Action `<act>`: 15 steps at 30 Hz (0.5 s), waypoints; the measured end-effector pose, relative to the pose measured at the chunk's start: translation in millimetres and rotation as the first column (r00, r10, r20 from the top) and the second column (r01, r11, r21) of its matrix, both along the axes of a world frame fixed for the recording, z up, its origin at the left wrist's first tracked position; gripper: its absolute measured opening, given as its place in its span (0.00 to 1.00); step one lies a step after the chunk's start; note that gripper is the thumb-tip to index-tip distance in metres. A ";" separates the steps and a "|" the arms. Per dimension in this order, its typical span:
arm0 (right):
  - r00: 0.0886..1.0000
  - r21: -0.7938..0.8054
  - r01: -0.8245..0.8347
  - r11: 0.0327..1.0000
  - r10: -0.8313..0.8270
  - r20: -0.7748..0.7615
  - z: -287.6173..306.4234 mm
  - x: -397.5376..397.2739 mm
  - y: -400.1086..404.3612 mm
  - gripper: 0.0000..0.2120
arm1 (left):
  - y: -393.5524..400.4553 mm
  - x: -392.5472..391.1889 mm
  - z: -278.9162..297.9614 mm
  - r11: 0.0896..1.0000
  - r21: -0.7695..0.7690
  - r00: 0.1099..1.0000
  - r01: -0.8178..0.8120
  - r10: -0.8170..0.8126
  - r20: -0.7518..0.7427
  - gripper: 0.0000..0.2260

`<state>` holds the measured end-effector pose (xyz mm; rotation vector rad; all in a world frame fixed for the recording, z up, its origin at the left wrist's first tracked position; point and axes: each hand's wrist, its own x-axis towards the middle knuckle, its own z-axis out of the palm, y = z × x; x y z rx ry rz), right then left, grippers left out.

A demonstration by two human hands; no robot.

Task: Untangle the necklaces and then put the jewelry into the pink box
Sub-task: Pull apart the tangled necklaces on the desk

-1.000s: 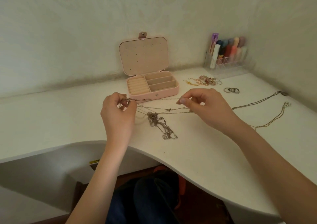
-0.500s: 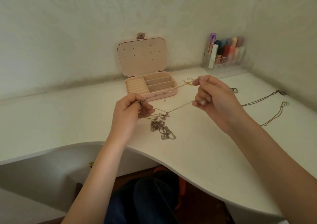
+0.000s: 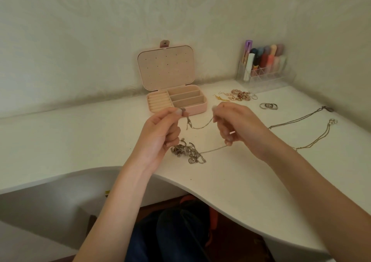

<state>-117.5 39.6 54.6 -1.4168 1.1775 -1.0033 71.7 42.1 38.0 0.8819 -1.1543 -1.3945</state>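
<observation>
above the desk (image 3: 230, 171) both hands (left (image 3: 160, 133), right (image 3: 236, 127)) pinch one chain (image 3: 200, 126).

No text, label, brand, number or sign can be read anywhere in the head view. The open lid of the pink box (image 3: 166, 67) carries only rows of small holes, and no lettering is seen on its snap tab. The tubes in the clear organiser (image 3: 263, 71) at the back of the bench (image 3: 80, 137) are too small and blurred for any print to be made out. Nothing is written on the wall.
</observation>
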 end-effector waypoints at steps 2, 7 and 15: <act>0.980 -0.119 -0.044 0.992 0.019 -0.199 -4.6 3.8 2.5 0.10 | 2.2 -1.6 2.6 1.000 -0.007 0.999 0.025 -0.024 0.027 0.11; 0.971 -0.207 -0.192 0.959 0.154 -0.186 -10.2 13.7 6.0 0.11 | 6.5 -3.7 6.3 0.994 -0.049 0.981 0.096 -0.086 0.176 0.11; 0.991 -0.271 -0.118 0.955 0.096 -0.091 -2.3 8.4 6.5 0.07 | 10.0 -5.0 9.4 0.984 -0.157 0.948 -0.085 0.128 0.292 0.08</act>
